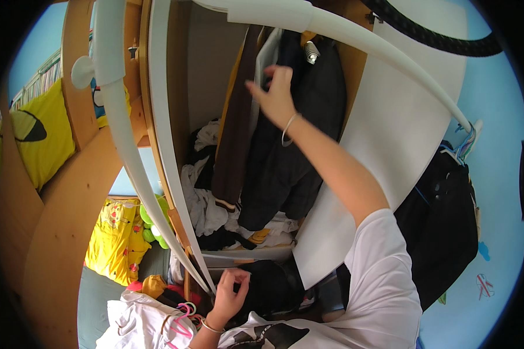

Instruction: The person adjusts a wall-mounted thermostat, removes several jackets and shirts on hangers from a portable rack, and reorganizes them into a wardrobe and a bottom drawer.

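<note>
My right hand (277, 94) is raised inside a wardrobe, fingers apart and nothing seen in them. It is in front of hanging clothes: a dark brown garment (233, 144) with a yellow edge and a dark padded coat (284, 170). A metal spring-like hook (312, 52) shows near the top of the coat. My left hand (231, 290) is low, in front of a black item (270, 288), its fingers curled to the thumb with nothing visible between them. Beside that forearm lie a white garment (144, 320) and several pink and green hangers (185, 320).
Heaped clothes (205, 200) fill the wardrobe floor. Its white door (375, 131) stands open at right, with black clothing (445, 231) hanging beyond. White tubes (118, 109) cross the near view. At left are a wooden bed frame (65, 218) and yellow bedding (113, 240).
</note>
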The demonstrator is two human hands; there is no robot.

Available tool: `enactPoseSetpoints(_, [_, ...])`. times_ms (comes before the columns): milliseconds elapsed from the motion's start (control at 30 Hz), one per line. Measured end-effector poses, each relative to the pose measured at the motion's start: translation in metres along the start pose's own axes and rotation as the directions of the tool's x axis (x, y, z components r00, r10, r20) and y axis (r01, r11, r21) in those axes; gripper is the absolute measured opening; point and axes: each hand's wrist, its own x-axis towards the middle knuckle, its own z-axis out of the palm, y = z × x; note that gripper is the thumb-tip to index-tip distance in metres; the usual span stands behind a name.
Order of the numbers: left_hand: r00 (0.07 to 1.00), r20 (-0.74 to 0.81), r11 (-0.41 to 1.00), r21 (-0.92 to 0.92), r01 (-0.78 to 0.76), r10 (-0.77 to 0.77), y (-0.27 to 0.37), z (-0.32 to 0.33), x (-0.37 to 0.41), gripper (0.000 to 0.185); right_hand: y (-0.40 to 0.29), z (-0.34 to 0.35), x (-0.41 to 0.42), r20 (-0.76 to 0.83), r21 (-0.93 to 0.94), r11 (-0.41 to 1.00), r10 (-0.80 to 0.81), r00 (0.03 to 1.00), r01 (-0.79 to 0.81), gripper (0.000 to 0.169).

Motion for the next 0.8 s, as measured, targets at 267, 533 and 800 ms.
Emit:
enactPoseSetpoints(267, [0.618, -0.412, 0.538, 0.843, -0.020, 0.669, 0.043, -0.039, 0.054, 0.043, 0.035, -0.002, 0.127, 0.057, -0.181, 0.983, 0.012, 0.998, -0.002, 0.065])
enactPoseSetpoints(533, [0.597, -0.565, 0.675, 0.736, 0.053, 0.570, 0.009, -0.052, 0.091, 0.082, 0.073, 0.020, 0.204, 0.165, -0.162, 0.936, 0.339, 0.926, -0.314, 0.051])
enactPoseSetpoints(800, [0.610, -0.546, 0.677, 0.735, 0.021, 0.574, -0.012, -0.058, 0.093, 0.083, 0.051, 0.043, 0.216, 0.356, -0.111, 0.714, 0.678, 0.643, -0.691, 0.025])
